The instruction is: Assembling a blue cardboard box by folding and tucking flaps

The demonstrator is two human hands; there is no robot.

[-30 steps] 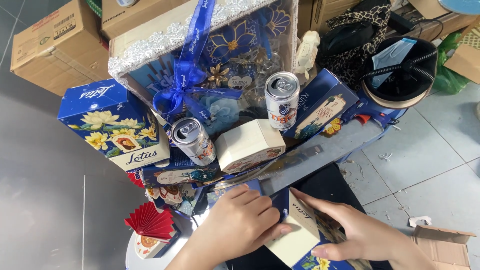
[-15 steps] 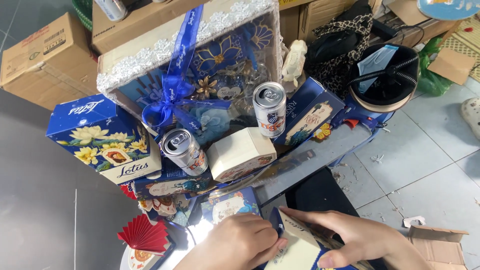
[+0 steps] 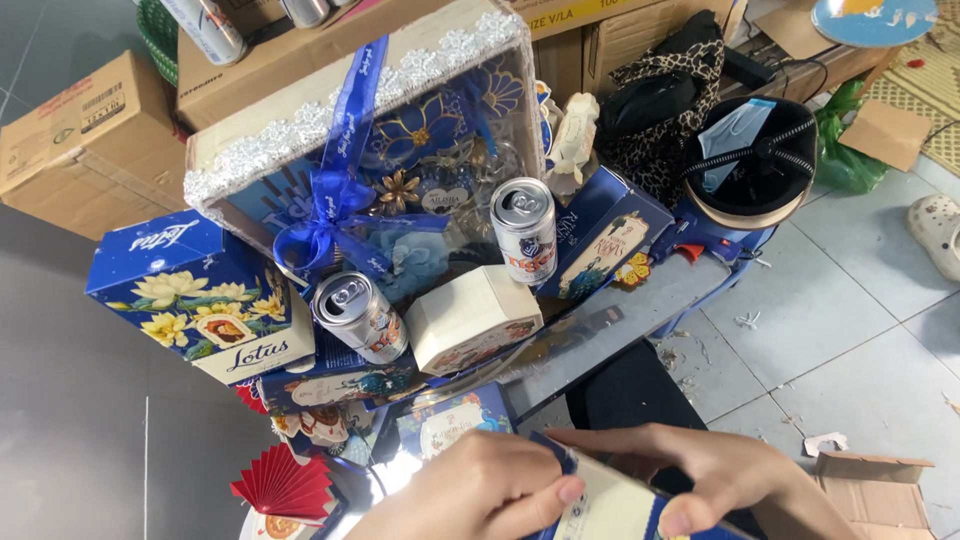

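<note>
Both hands, left hand (image 3: 480,490) and right hand (image 3: 700,475), close around a flat blue-and-cream cardboard box (image 3: 610,505) at the near edge, just near of a cream hexagonal tin (image 3: 472,318) and two upright aluminium cans (image 3: 524,232).

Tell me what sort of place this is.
Likely a home or small workshop floor where gift hampers get packed: stacked cartons, a ribbon-tied gift box, drink cans and a tiled floor.

Grey tiled floor (image 3: 850,330) carries cardboard cartons (image 3: 75,140), a torn cardboard scrap (image 3: 870,480), a pale sandal (image 3: 940,230) and scattered debris.
</note>
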